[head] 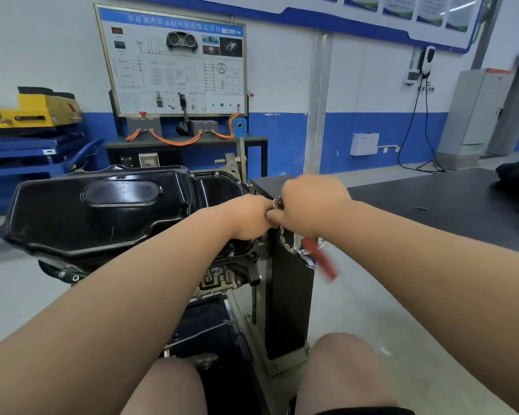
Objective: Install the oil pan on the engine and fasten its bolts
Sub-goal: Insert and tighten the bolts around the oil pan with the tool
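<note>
The oil pan [102, 211] is big, black and shiny. It has a long oval bump on top and a lower, flatter part at its right end. It sits on top of the engine [222, 280], and small bolt heads [231, 254] show along its rim.

Both hands meet just past the pan's right edge. The right hand [312, 205] is curled tight and grips a small shiny metal piece [277, 202]. The left hand [249, 217] is curled too and touches the right hand. I cannot tell if it holds the piece as well.

Just below the hands, to the right of the pan, is a silver wheel [300, 251] with a red handle. It looks blurry. It sits on a black post [288, 295].

Behind the pan, a training board [174, 61] stands by the wall, with a car dial and many lines drawn on it. Its blue top strip has pale Chinese writing, too blurry for me to read. A dark table [432, 199] stands to the pan's right.
</note>
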`<move>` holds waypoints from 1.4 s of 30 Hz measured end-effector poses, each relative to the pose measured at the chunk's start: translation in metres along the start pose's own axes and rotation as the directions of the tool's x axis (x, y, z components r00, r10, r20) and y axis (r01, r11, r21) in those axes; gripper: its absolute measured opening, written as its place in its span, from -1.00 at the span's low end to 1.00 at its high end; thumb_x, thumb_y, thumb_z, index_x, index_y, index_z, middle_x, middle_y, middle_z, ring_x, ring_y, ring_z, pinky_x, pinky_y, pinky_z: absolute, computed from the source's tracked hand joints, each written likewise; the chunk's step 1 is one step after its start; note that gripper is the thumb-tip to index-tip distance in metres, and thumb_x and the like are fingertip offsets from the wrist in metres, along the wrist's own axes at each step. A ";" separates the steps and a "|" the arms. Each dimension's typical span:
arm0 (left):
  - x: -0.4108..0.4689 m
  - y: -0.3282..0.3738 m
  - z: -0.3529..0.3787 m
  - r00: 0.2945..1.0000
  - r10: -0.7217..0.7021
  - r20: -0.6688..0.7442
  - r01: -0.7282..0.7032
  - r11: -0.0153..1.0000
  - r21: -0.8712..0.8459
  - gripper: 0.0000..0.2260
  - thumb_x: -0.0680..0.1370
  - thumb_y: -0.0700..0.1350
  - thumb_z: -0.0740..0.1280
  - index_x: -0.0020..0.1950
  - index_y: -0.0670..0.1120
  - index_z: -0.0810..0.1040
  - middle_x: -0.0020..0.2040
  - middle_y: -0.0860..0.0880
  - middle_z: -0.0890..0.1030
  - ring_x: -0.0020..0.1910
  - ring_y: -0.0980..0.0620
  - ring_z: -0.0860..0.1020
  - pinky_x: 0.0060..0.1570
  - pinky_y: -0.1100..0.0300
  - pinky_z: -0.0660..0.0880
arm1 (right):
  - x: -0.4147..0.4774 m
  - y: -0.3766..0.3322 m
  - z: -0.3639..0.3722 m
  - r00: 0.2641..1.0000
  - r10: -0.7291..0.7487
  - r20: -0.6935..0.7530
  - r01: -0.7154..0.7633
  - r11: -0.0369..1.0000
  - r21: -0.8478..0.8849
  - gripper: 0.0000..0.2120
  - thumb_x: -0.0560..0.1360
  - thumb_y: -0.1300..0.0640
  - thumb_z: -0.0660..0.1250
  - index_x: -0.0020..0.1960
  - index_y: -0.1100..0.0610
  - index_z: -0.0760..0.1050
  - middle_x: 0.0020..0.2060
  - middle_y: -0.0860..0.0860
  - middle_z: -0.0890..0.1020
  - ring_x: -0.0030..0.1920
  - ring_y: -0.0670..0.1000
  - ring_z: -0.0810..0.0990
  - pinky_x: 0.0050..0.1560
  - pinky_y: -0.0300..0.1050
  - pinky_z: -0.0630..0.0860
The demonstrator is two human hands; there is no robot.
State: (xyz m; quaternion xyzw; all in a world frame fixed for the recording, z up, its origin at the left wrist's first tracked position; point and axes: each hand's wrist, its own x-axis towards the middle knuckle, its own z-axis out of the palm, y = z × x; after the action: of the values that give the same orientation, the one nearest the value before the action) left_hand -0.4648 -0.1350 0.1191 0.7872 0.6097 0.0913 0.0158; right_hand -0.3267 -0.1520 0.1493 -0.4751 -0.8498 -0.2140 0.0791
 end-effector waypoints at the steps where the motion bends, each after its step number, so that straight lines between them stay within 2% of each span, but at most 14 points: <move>1: -0.001 -0.001 0.001 1.000 0.002 0.002 -0.002 1.000 0.014 -0.78 0.54 -0.19 0.20 -0.29 0.02 0.39 -0.30 0.05 0.47 -0.32 0.10 0.42 -0.36 0.26 0.27 | 0.000 -0.003 0.003 0.997 0.068 0.047 -0.073 0.990 0.121 -0.59 0.53 -0.17 0.13 -0.34 0.10 0.36 -0.44 0.00 0.42 -0.44 -0.03 0.37 -0.44 -0.18 0.25; 5: -0.002 -0.006 0.007 1.000 -0.009 -0.025 0.008 1.000 -0.023 -0.79 0.57 -0.13 0.19 -0.27 0.05 0.38 -0.29 0.08 0.47 -0.31 0.13 0.42 -0.35 0.26 0.26 | 0.000 -0.006 -0.002 0.999 -0.054 0.003 0.054 0.994 -0.092 -0.65 0.56 -0.08 0.16 -0.33 0.07 0.33 -0.39 -0.01 0.40 -0.34 -0.01 0.38 -0.45 -0.15 0.20; 9: 0.002 -0.004 0.005 1.000 0.002 0.000 -0.002 1.000 -0.022 -0.77 0.64 0.04 0.12 0.06 -0.05 0.51 -0.13 0.00 0.51 -0.19 0.04 0.46 -0.13 0.16 0.33 | 0.006 0.006 -0.006 0.917 -0.384 -0.107 0.315 0.863 -0.396 -0.84 0.53 0.20 0.21 0.10 0.12 0.45 -0.06 0.05 0.48 0.01 0.08 0.39 -0.13 -0.07 0.27; 14: 0.002 -0.004 0.004 1.000 0.012 -0.028 -0.012 1.000 -0.023 -0.78 0.59 -0.10 0.17 -0.26 0.06 0.40 -0.28 0.07 0.48 -0.29 0.08 0.44 -0.35 0.27 0.27 | 0.004 0.003 0.002 0.997 0.051 0.054 -0.058 0.991 0.119 -0.63 0.53 -0.17 0.18 -0.23 0.12 0.43 -0.38 -0.01 0.44 -0.38 -0.02 0.41 -0.41 -0.17 0.26; 17: -0.001 -0.006 0.011 0.997 0.021 -0.078 -0.022 1.000 -0.016 -0.75 0.54 -0.21 0.17 -0.31 0.05 0.33 -0.31 0.08 0.46 -0.32 0.09 0.42 -0.39 0.30 0.26 | 0.002 -0.003 0.009 0.983 0.091 0.160 -0.133 0.954 0.270 -0.56 0.55 -0.20 0.10 -0.33 0.09 0.37 -0.41 0.02 0.45 -0.40 -0.01 0.42 -0.45 -0.17 0.24; 20: -0.002 -0.010 0.015 0.996 0.013 -0.087 -0.022 0.994 -0.103 -0.82 0.60 -0.06 0.17 -0.20 0.04 0.43 -0.27 0.10 0.49 -0.29 0.17 0.44 -0.33 0.26 0.30 | -0.001 -0.002 0.001 0.992 -0.120 -0.029 0.116 0.985 -0.128 -0.71 0.57 -0.07 0.17 -0.14 0.12 0.48 -0.27 0.01 0.49 -0.26 0.00 0.44 -0.37 -0.14 0.25; 23: 0.000 -0.008 0.015 0.998 0.001 -0.064 -0.008 0.994 -0.109 -0.82 0.63 0.04 0.13 -0.08 0.03 0.46 -0.22 0.06 0.50 -0.27 0.15 0.44 -0.27 0.22 0.34 | 0.002 0.005 -0.002 0.917 -0.378 -0.130 0.299 0.866 -0.401 -0.86 0.55 0.16 0.22 0.08 0.12 0.47 -0.03 0.06 0.51 0.04 0.07 0.41 -0.15 -0.08 0.24; 26: -0.002 -0.007 0.010 0.998 -0.021 -0.060 0.012 0.988 -0.156 -0.82 0.63 -0.01 0.15 -0.03 0.00 0.52 -0.12 0.03 0.56 -0.16 0.07 0.51 -0.16 0.17 0.41 | 0.001 -0.002 -0.001 0.982 -0.111 -0.152 0.089 0.985 -0.145 -0.82 0.52 0.05 0.27 -0.18 0.13 0.39 -0.25 0.02 0.48 -0.20 0.04 0.44 -0.31 -0.12 0.25; 29: -0.002 -0.008 0.011 1.000 -0.020 0.005 0.020 0.997 -0.074 -0.84 0.56 -0.24 0.18 -0.05 -0.15 0.56 -0.12 -0.07 0.60 -0.11 -0.07 0.55 -0.14 0.13 0.48 | 0.002 -0.006 0.006 0.973 0.172 0.153 -0.220 0.892 0.396 -0.56 0.51 -0.19 0.19 -0.35 0.12 0.36 -0.44 0.01 0.45 -0.41 0.03 0.44 -0.38 -0.12 0.37; 30: -0.003 -0.008 0.013 1.000 -0.024 0.012 0.024 0.998 -0.062 -0.84 0.54 -0.28 0.18 -0.07 -0.16 0.56 -0.15 -0.07 0.59 -0.13 -0.09 0.54 -0.17 0.14 0.48 | 0.000 -0.007 0.006 0.969 0.167 0.180 -0.229 0.879 0.417 -0.55 0.52 -0.21 0.16 -0.35 0.12 0.36 -0.43 0.01 0.44 -0.40 0.04 0.44 -0.38 -0.12 0.36; 32: -0.003 -0.010 0.016 1.000 -0.007 -0.026 0.004 0.996 -0.085 -0.86 0.58 -0.20 0.18 -0.12 -0.06 0.49 -0.20 0.02 0.55 -0.15 -0.03 0.52 -0.20 0.18 0.43 | -0.001 -0.005 0.005 0.999 0.031 0.014 -0.033 0.995 0.091 -0.63 0.56 -0.12 0.16 -0.27 0.14 0.42 -0.39 -0.01 0.41 -0.38 -0.01 0.38 -0.41 -0.14 0.27; 35: -0.002 -0.010 0.019 0.998 -0.027 -0.050 0.018 0.985 -0.173 -0.80 0.65 0.02 0.10 0.05 0.00 0.49 -0.12 0.04 0.55 -0.14 0.05 0.51 -0.09 0.15 0.41 | 0.000 0.006 0.000 0.922 -0.364 -0.132 0.304 0.892 -0.334 -0.88 0.56 0.14 0.21 0.05 0.12 0.46 -0.16 0.02 0.49 -0.09 0.04 0.40 -0.15 -0.08 0.32; 38: 0.001 -0.011 0.021 0.997 -0.036 -0.064 0.023 0.981 -0.193 -0.83 0.64 -0.01 0.10 -0.03 0.03 0.46 -0.13 0.05 0.55 -0.17 0.09 0.49 -0.15 0.18 0.38 | -0.002 0.006 0.002 0.977 -0.147 -0.155 0.133 0.987 -0.092 -0.83 0.54 0.02 0.25 0.00 0.12 0.48 -0.24 -0.01 0.47 -0.19 0.00 0.43 -0.15 -0.06 0.35; 42: 0.000 -0.008 0.024 0.999 0.000 0.039 0.005 0.992 -0.125 -0.86 0.55 -0.29 0.18 -0.11 -0.13 0.51 -0.17 -0.04 0.53 -0.21 0.02 0.46 -0.23 0.23 0.35 | -0.003 -0.013 0.013 0.972 0.180 0.150 -0.223 0.911 0.348 -0.53 0.52 -0.27 0.12 -0.33 0.09 0.36 -0.44 0.01 0.43 -0.43 0.00 0.41 -0.44 -0.16 0.26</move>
State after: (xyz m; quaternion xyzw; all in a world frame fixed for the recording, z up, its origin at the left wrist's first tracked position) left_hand -0.4690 -0.1313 0.0948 0.7856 0.6033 0.1138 0.0770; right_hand -0.3351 -0.1544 0.1333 -0.5491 -0.8241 -0.0165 0.1380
